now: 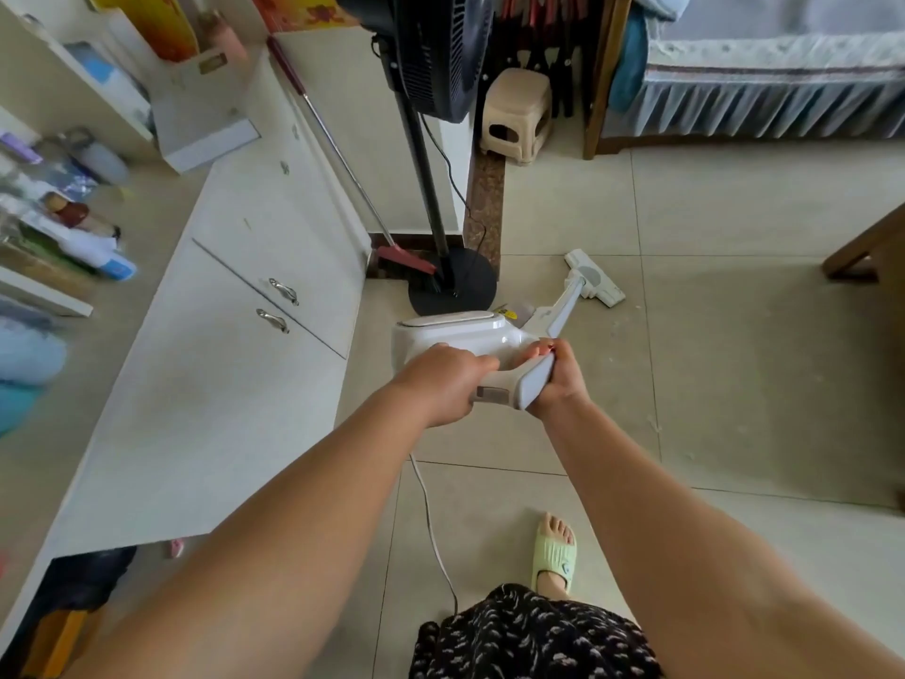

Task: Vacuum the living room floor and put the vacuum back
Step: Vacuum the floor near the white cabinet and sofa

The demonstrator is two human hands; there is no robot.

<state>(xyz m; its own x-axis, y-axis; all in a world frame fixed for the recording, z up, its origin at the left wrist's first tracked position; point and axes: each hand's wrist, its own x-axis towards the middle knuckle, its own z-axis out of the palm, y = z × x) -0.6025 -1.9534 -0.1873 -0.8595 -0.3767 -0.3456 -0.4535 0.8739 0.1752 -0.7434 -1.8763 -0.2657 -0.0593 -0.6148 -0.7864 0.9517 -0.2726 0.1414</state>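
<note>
The vacuum (pixel 470 335) is gripped at its handle by both hands, left (pixel 440 384) and right (pixel 558 379), fingers clamped round it. Its head (pixel 595 276) sits on the floor (pixel 734 335) just right of the fan base (pixel 453 281). A sideways sweep could knock the fan, or the cord (pixel 431 521) could snag a foot.

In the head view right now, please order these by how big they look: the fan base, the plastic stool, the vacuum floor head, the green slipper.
1. fan base, widest
2. plastic stool
3. vacuum floor head and green slipper: they look about alike, and the slipper is nearer the camera, so I do not rank them.
</note>
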